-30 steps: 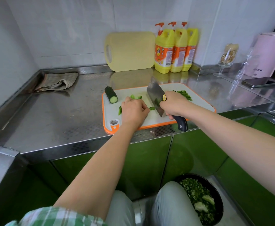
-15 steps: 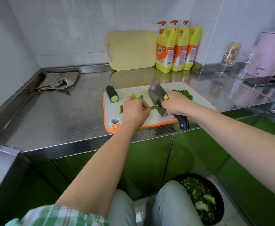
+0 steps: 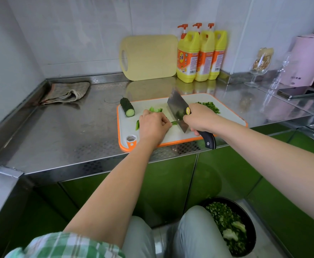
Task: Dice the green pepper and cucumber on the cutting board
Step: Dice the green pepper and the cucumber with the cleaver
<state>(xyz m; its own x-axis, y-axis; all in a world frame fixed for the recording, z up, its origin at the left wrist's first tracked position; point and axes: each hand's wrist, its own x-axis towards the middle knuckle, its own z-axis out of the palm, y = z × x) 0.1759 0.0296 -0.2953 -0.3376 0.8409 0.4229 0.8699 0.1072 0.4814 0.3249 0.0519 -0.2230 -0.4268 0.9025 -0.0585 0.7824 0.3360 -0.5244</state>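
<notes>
Pinned a green pepper strip [image 3: 174,123] to the cutting board [image 3: 230,116] with the left grip [image 3: 153,125], fingers curled over it. Clutched the knife [image 3: 176,110] handle tight in the right grip [image 3: 199,121], blade against the strip. Had the cucumber [image 3: 127,107] lying at the board's far left corner, diced pepper [image 3: 209,106] far right.

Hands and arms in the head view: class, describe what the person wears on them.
Both forearms are bare. The left hand and right hand show no gloves, rings or watch. A green-and-white checked fabric sleeve covers the left upper arm; no right sleeve is in view.
</notes>
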